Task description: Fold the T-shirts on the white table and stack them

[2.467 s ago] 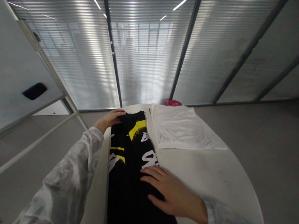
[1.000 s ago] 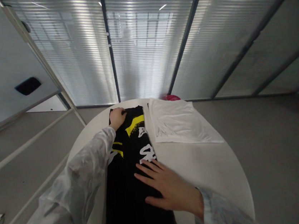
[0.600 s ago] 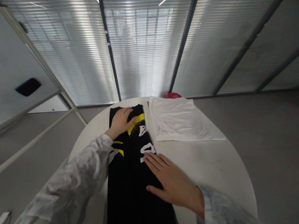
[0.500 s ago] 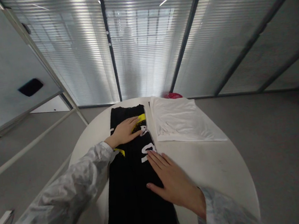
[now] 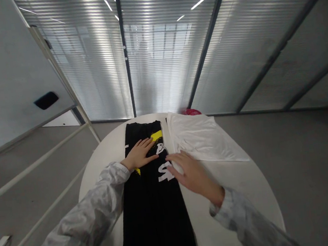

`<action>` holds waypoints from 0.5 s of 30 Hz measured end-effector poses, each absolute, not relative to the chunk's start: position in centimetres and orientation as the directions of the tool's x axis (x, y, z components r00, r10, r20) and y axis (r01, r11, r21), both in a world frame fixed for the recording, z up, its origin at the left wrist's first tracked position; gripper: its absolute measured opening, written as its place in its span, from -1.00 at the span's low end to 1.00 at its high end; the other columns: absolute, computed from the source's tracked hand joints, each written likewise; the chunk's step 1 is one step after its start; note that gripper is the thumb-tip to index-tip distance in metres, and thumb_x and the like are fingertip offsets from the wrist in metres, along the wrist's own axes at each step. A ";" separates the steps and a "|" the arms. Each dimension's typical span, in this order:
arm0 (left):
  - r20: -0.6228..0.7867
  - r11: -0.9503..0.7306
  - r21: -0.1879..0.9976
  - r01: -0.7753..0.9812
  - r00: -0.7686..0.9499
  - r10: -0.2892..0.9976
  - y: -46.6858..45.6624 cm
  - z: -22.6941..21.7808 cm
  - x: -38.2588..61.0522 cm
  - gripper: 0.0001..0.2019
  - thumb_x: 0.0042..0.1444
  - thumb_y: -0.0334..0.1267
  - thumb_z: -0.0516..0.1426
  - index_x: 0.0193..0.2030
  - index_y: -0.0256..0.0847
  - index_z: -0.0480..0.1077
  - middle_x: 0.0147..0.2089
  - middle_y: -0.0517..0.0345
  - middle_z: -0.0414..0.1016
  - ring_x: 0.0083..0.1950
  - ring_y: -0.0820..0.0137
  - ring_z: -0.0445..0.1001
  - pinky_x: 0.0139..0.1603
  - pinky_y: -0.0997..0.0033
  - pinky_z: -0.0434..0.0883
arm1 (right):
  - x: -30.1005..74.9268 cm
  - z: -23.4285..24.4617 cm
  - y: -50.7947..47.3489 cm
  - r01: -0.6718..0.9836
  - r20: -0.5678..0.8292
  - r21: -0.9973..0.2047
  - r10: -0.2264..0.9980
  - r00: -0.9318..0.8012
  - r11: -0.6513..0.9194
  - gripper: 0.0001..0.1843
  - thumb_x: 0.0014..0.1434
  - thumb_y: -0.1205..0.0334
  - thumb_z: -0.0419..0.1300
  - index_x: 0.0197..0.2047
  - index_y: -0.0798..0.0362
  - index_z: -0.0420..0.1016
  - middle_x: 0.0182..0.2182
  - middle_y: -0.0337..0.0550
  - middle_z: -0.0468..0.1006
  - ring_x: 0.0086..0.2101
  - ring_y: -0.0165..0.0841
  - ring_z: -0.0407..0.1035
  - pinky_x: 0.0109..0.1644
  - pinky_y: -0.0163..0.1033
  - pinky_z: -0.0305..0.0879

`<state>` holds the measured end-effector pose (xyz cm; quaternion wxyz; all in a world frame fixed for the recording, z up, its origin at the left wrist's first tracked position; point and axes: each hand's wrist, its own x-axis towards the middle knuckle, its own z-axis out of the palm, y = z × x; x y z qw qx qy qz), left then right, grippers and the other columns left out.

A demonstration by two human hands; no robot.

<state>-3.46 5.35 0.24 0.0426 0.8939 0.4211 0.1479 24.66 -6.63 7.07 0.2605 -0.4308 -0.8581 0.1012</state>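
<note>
Head view: long black fabric garment with yellow-white print (image 5: pixel 157 218) lies flat, lower centre, on rounded white tabletop (image 5: pixel 246 196). Left hand (image 5: pixel 139 154) spread wide, palm-down on it; right hand (image 5: pixel 191 173) loosely curved, fingers apart, near its right edge, contact unclear. Sideways drag could ruck cloth.

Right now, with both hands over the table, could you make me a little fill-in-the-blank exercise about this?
1. The left hand lies on a printed garment whose main colour is ____.
2. Its print combines white and ____.
3. As the wearer sees it, the white fabric lies to the garment's ____.

Missing words: black; yellow; right.
</note>
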 end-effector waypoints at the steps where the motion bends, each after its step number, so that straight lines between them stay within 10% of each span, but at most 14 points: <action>1: 0.229 -0.641 0.210 0.738 0.601 0.766 5.3 0.2 -3.5 -0.12 0.45 0.45 -0.03 0.71 -0.03 0.11 0.72 -0.04 0.10 0.73 0.05 0.06 0.72 -0.12 -0.03 | 24.5 7.7 -4.2 0.709 0.401 -0.388 0.800 -0.445 0.589 -0.68 0.56 0.08 0.14 0.22 -0.06 0.59 0.16 -0.04 0.70 0.17 -0.11 0.55 0.51 0.17 0.24; 15: 0.279 -0.651 0.269 0.710 0.589 0.758 5.3 0.6 -3.9 -0.09 0.43 0.48 -0.03 0.64 -0.17 0.23 0.66 -0.14 0.24 0.69 0.02 0.17 0.71 -0.11 0.02 | 20.0 5.5 22.7 0.909 0.101 -0.306 0.959 -0.264 0.283 -0.57 0.43 0.32 0.18 0.30 -0.01 0.61 0.11 0.00 0.73 0.05 -0.17 0.60 0.19 -0.19 0.43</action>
